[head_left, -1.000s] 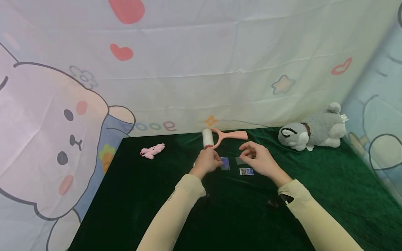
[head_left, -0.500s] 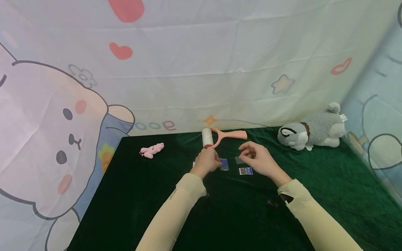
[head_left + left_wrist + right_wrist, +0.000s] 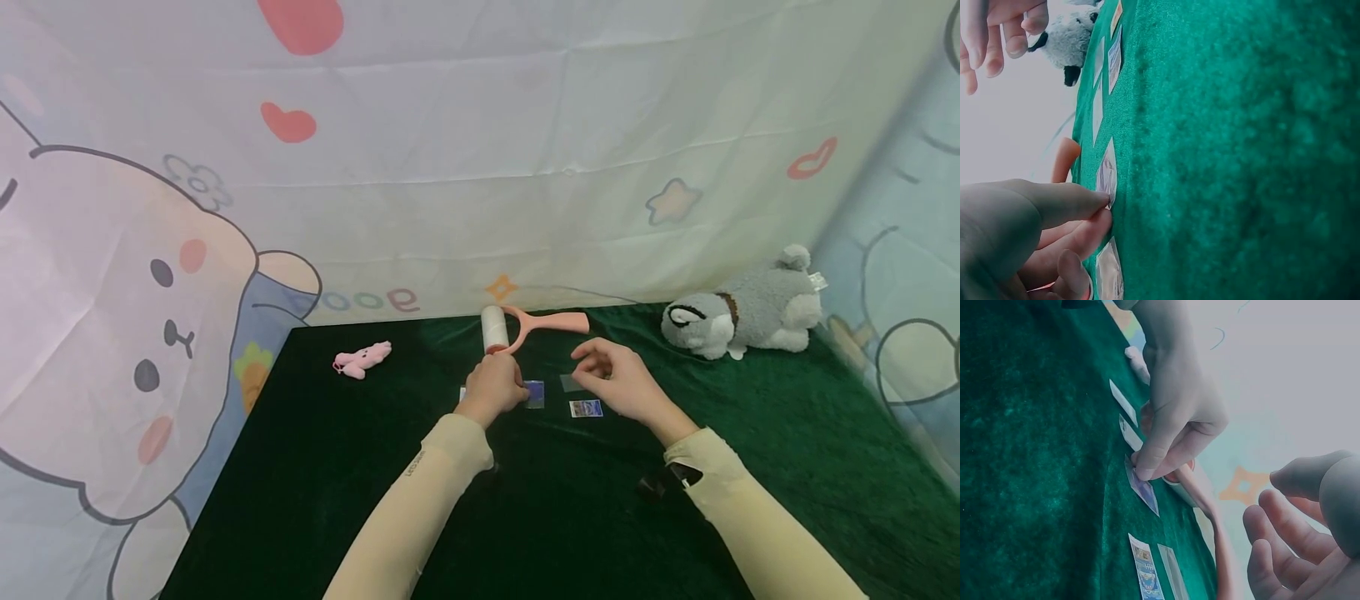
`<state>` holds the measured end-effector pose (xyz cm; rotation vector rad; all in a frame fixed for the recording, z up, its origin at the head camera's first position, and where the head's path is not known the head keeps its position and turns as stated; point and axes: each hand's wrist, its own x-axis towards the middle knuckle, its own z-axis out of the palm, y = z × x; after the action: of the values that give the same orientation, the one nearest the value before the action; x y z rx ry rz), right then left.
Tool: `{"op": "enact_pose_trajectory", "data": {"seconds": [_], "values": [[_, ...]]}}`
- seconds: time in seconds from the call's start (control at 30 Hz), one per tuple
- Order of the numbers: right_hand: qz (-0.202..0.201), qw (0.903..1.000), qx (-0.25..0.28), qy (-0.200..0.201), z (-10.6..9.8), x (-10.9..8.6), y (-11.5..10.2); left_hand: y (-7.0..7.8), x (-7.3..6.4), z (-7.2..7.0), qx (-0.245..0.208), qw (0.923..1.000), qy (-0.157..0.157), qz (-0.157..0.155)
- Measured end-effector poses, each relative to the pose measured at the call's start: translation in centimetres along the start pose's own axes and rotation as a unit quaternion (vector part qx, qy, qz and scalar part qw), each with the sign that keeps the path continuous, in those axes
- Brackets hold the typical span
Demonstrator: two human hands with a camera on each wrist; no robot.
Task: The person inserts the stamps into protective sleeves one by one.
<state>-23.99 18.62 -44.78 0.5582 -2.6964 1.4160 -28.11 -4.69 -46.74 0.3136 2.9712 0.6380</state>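
My left hand [image 3: 491, 387] pinches the near corner of a small purple-blue card [image 3: 535, 394] between thumb and index finger. In the left wrist view this card [image 3: 1107, 170] lies on the green cloth, apparently in a clear sleeve. Held above the cloth, my right hand [image 3: 618, 379] has loosely bent fingers with nothing between them. Below and left of it lie a small printed card [image 3: 586, 408] and a clear, greenish film piece [image 3: 571, 382]. Another card [image 3: 1110, 272] lies beside the left hand, mostly hidden by it in the head view.
Behind the left hand lies a lint roller with a white roll [image 3: 495, 327] and pink handle [image 3: 558, 322]. A small pink plush [image 3: 363, 360] rests at the left. A grey-and-white plush animal [image 3: 750, 312] lies at the back right, against the printed curtain [image 3: 450, 108].
Both hands have stayed almost still, the left on the purple-blue card, the right above the cloth. The whole view has shifted very slightly.
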Motion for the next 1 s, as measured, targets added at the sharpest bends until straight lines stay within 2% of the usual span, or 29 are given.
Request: {"op": "enact_pose_trajectory", "data": {"seconds": [0.2,0.47,0.67,0.87,1.0], "values": [[0.007,1.0000,0.004,-0.003,0.04,-0.09,0.08,-0.16,-0.25,0.15,0.000,0.9999,-0.008,0.014],[-0.002,0.9999,0.012,-0.005,0.02,-0.27,0.34,0.31,-0.47,0.27,0.026,0.9987,-0.008,0.043],[-0.005,0.9999,0.009,-0.006,-0.18,-0.22,0.14,0.44,-0.20,0.41,0.050,0.9976,-0.020,0.045],[0.002,1.0000,0.005,-0.005,-0.47,-0.31,0.20,0.36,-0.17,0.31,0.050,0.9977,-0.022,0.040],[0.005,0.9999,0.009,-0.009,-0.59,-0.39,0.36,0.36,-0.28,0.15,0.049,0.9976,-0.011,0.048]]}}
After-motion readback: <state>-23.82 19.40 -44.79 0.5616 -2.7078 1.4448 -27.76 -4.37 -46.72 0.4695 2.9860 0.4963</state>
